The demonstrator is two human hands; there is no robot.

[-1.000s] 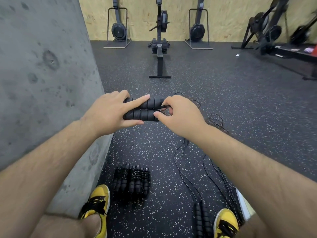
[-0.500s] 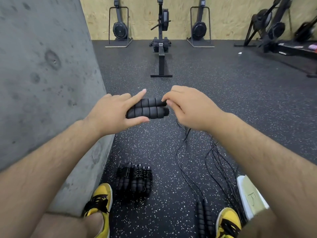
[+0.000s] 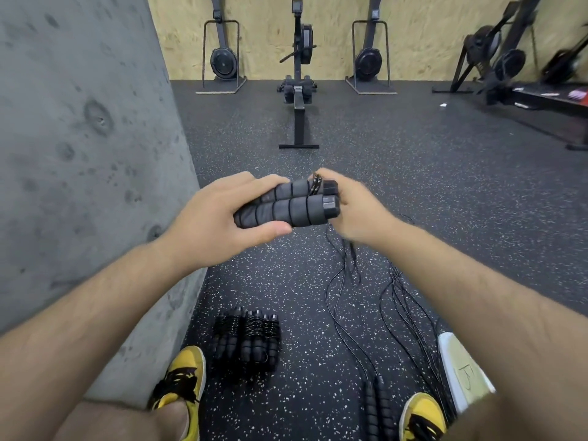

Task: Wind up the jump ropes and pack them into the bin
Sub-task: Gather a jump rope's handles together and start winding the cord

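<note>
Cord now loops the handles [image 3: 286,205] at frame centre; left grip [image 3: 219,224] wraps them, right grip [image 3: 356,211] pinches cord [image 3: 316,187]. Speckled floor [image 3: 413,186] lies open ahead, concrete wall [image 3: 79,154] left.

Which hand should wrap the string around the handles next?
The right hand, probably. It sits at the capped end of the handles, where the cord already loops and trails down. The left hand grips both handles together, so it is busy.

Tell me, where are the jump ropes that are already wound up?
In the head view, the wound ropes lie bundled on the floor at lower left, beside the concrete wall, just ahead of the left shoe.
</note>
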